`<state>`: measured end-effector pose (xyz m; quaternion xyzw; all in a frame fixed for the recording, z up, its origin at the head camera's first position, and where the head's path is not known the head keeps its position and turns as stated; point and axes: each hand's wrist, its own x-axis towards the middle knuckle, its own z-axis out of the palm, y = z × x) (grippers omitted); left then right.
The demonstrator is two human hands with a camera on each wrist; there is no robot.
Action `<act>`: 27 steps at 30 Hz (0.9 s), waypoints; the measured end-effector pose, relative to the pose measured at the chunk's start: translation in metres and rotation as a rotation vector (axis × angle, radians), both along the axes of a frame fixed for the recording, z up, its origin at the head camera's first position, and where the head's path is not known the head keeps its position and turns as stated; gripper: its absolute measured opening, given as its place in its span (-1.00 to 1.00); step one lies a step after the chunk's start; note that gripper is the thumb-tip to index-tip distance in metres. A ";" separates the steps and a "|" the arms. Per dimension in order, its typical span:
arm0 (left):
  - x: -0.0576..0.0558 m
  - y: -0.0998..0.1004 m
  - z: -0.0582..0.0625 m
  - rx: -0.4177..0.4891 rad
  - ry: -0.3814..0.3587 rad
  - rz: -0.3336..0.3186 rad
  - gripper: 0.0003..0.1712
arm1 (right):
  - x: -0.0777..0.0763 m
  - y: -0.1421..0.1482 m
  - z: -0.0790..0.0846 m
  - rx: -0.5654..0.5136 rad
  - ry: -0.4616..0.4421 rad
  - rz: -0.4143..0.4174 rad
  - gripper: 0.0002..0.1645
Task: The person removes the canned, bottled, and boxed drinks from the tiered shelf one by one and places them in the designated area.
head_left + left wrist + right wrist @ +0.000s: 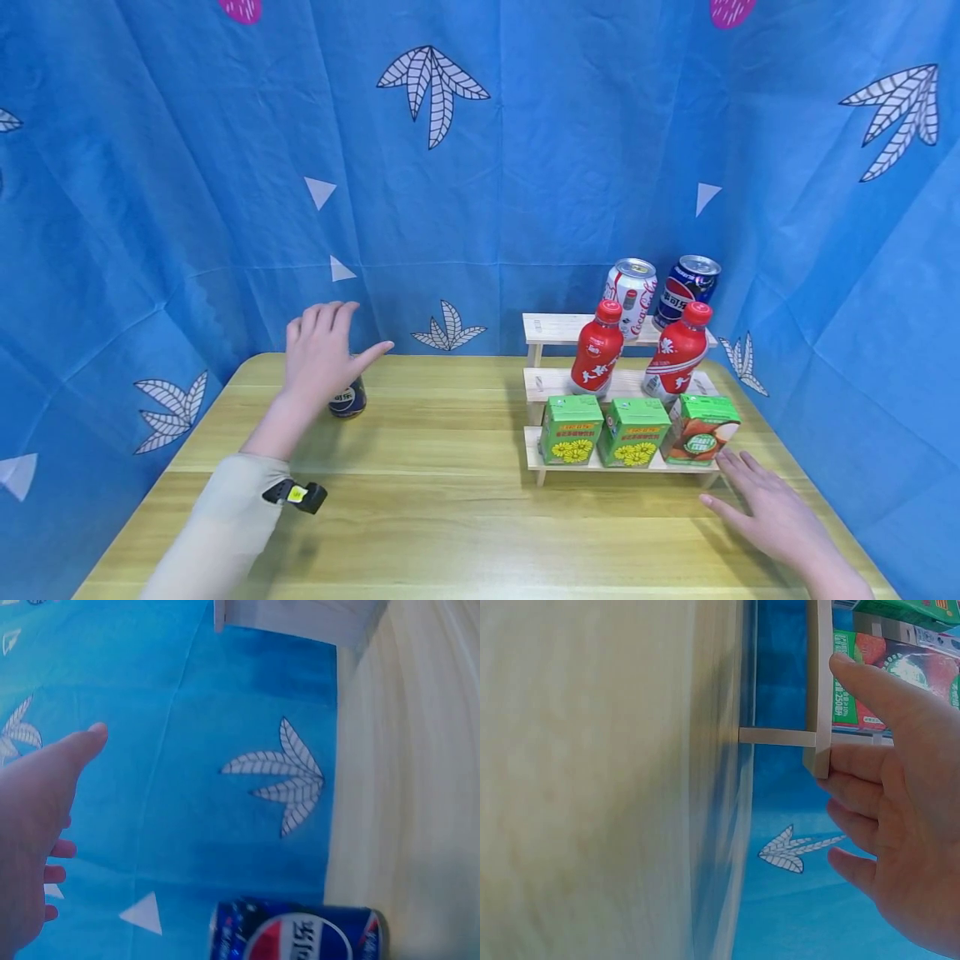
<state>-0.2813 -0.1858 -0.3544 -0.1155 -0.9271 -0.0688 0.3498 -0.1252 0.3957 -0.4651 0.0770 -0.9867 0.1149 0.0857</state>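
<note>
My left hand (318, 350) is raised over the far left of the table, its thumb and fingers spread. A dark blue Pepsi can (348, 402) stands just beyond it, partly hidden by the hand; in the left wrist view the can (300, 936) is apart from the fingers. My right hand (776, 508) is at the front right corner of a tiered wooden rack (551, 329), fingers extended and holding nothing. Nearest to it is a green-and-brown drink carton (701, 429) on the bottom tier. Whether the fingertips touch the rack or carton, I cannot tell.
Two green cartons with yellow flowers (572, 432) share the bottom tier. Red-capped bottles (597, 350) occupy the middle one. On top are a white Coca-Cola can (632, 296) and a blue Pepsi can (686, 292). Blue curtain (495, 192) surrounds the wooden table (450, 525).
</note>
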 end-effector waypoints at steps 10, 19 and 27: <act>-0.005 0.026 0.016 -0.040 0.033 -0.052 -0.02 | 0.000 0.001 -0.001 -0.001 0.024 0.008 -0.09; -0.009 0.051 0.020 -0.075 0.110 -0.121 -0.07 | 0.001 0.000 0.000 0.003 0.014 0.008 -0.09; -0.011 0.076 0.025 -0.094 0.123 -0.179 -0.11 | 0.001 0.001 0.000 0.005 0.007 0.004 -0.09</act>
